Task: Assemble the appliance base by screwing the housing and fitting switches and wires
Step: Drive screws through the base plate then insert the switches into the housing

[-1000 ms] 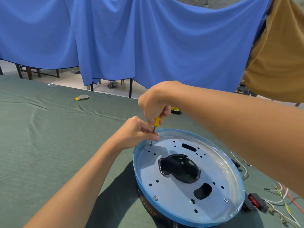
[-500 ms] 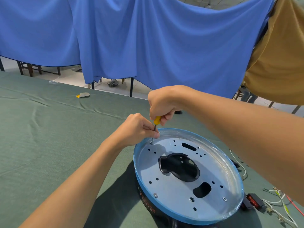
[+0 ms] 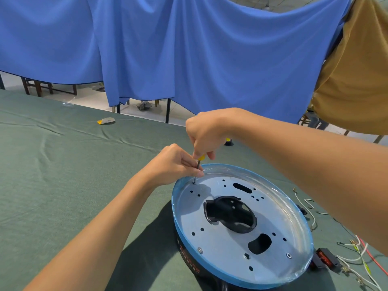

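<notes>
Right hand [image 3: 204, 133] grips the screwdriver [image 3: 198, 169] handle from above; just below, left hand [image 3: 174, 164] fingers pinch its shaft over the housing [image 3: 241, 223].

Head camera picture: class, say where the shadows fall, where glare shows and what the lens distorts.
Head view: the appliance base casts a dark shadow leftward onto the green cloth; the left hand shades the metal plate near the screwdriver; soft glare streaks the base's right inner rim; the wide lens swells the right forearm.
</notes>
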`<move>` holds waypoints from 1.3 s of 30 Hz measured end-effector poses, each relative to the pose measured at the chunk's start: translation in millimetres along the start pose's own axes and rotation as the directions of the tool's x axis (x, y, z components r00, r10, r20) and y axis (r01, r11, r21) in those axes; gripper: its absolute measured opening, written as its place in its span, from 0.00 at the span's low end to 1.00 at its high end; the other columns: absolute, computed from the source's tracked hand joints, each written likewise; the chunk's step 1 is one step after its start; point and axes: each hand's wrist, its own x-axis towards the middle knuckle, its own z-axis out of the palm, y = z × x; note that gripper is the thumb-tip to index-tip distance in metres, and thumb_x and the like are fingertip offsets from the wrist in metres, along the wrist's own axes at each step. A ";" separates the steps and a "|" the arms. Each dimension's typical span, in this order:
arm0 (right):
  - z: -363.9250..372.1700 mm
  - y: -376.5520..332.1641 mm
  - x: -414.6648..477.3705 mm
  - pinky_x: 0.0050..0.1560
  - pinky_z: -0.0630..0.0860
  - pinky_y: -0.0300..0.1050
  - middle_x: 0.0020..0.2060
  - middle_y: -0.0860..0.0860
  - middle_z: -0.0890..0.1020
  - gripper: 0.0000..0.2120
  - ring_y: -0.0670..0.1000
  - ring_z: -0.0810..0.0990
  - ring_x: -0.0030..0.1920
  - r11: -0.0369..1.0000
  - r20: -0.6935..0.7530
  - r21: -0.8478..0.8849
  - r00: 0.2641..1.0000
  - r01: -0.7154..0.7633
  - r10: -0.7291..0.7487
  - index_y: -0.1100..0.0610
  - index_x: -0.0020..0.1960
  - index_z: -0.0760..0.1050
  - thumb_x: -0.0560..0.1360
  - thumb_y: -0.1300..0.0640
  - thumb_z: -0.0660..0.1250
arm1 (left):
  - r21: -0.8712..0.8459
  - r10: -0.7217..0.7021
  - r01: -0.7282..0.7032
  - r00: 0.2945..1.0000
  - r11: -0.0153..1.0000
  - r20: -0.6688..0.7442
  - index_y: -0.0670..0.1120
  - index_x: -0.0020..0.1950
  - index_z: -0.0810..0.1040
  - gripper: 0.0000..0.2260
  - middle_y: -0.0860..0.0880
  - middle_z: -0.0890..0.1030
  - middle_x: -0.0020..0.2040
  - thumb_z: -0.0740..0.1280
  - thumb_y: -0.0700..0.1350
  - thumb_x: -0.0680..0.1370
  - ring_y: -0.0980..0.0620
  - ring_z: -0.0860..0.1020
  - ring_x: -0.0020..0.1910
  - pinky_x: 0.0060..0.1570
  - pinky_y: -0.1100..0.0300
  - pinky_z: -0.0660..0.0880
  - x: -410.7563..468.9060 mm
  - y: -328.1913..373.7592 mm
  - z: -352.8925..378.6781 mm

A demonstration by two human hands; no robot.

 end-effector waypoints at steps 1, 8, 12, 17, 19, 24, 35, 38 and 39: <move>0.6 0.4 2.5 0.29 0.70 0.38 0.28 0.45 0.84 0.12 0.50 0.76 0.30 0.998 0.032 0.037 0.998 -0.048 0.047 0.58 0.38 0.78 0.77 0.53 0.64 | 0.013 0.001 -0.001 1.000 1.000 -0.023 0.47 0.43 0.88 0.02 0.52 0.86 0.37 0.77 0.42 0.71 0.60 0.78 0.36 0.47 0.56 0.77 0.4 -0.2 1.0; 0.5 14.2 -10.2 0.25 0.69 0.33 0.27 0.45 0.82 0.09 0.44 0.80 0.28 0.991 -0.081 0.133 0.997 0.019 -0.008 0.52 0.43 0.79 0.73 0.46 0.72 | 0.078 0.036 -0.039 0.998 0.996 0.042 0.47 0.45 0.88 0.04 0.61 0.84 0.37 0.73 0.40 0.75 0.69 0.78 0.37 0.40 0.75 0.69 3.0 -0.5 2.3; -0.5 7.7 -11.0 0.21 0.68 0.34 0.29 0.47 0.81 0.03 0.38 0.76 0.25 0.992 -0.173 -0.002 0.977 0.123 -0.121 0.53 0.42 0.81 0.73 0.55 0.71 | -0.023 0.001 0.001 0.997 1.000 0.074 0.45 0.49 0.87 0.05 0.58 0.86 0.42 0.72 0.39 0.76 0.65 0.81 0.42 0.50 0.66 0.77 2.1 -3.9 0.1; 5.6 0.4 1.3 0.31 0.75 0.40 0.26 0.49 0.83 0.15 0.51 0.80 0.31 1.000 -0.152 0.011 0.988 0.015 -0.013 0.59 0.33 0.77 0.77 0.59 0.59 | -0.102 0.001 -0.006 0.999 0.995 -0.049 0.44 0.43 0.87 0.03 0.53 0.86 0.38 0.77 0.40 0.70 0.62 0.80 0.37 0.48 0.59 0.78 0.8 -4.4 0.9; 4.7 1.1 2.3 0.31 0.74 0.39 0.25 0.49 0.82 0.17 0.51 0.79 0.28 0.999 -0.136 0.049 0.991 -0.013 0.019 0.59 0.32 0.76 0.78 0.57 0.59 | -0.070 0.006 -0.009 0.999 0.997 -0.045 0.45 0.42 0.87 0.02 0.53 0.86 0.38 0.77 0.40 0.71 0.61 0.80 0.37 0.47 0.60 0.77 1.2 -2.6 0.7; -0.1 7.9 -7.5 0.25 0.68 0.34 0.31 0.47 0.82 0.03 0.42 0.79 0.28 0.995 -0.164 0.042 0.983 0.095 -0.087 0.49 0.40 0.78 0.73 0.54 0.70 | 0.031 0.022 -0.023 0.999 0.999 0.042 0.47 0.45 0.87 0.04 0.59 0.86 0.40 0.73 0.40 0.75 0.66 0.80 0.41 0.47 0.70 0.73 1.9 1.3 -2.0; 8.5 15.4 -8.1 0.28 0.70 0.35 0.28 0.48 0.83 0.10 0.45 0.82 0.29 0.986 -0.150 0.154 0.988 0.061 -0.037 0.54 0.40 0.79 0.77 0.50 0.66 | 0.072 0.014 -0.016 1.000 0.997 0.026 0.48 0.44 0.88 0.04 0.57 0.86 0.42 0.73 0.42 0.76 0.59 0.81 0.42 0.45 0.58 0.75 2.7 -0.7 2.8; 11.4 15.2 -8.8 0.19 0.65 0.32 0.24 0.47 0.81 0.06 0.38 0.75 0.23 0.982 -0.204 0.168 0.977 0.090 -0.055 0.54 0.40 0.79 0.75 0.54 0.68 | 0.005 0.000 0.000 0.996 1.000 0.086 0.46 0.49 0.87 0.05 0.60 0.86 0.43 0.71 0.41 0.77 0.65 0.81 0.46 0.51 0.66 0.75 1.8 -0.8 0.6; 13.7 14.4 -7.8 0.20 0.67 0.34 0.23 0.48 0.80 0.10 0.37 0.74 0.22 0.984 -0.224 0.160 0.974 0.075 -0.038 0.56 0.38 0.78 0.76 0.54 0.67 | -0.007 0.000 0.001 0.997 1.000 0.073 0.46 0.48 0.87 0.04 0.59 0.86 0.42 0.72 0.41 0.76 0.65 0.81 0.44 0.50 0.66 0.75 1.5 -0.9 1.7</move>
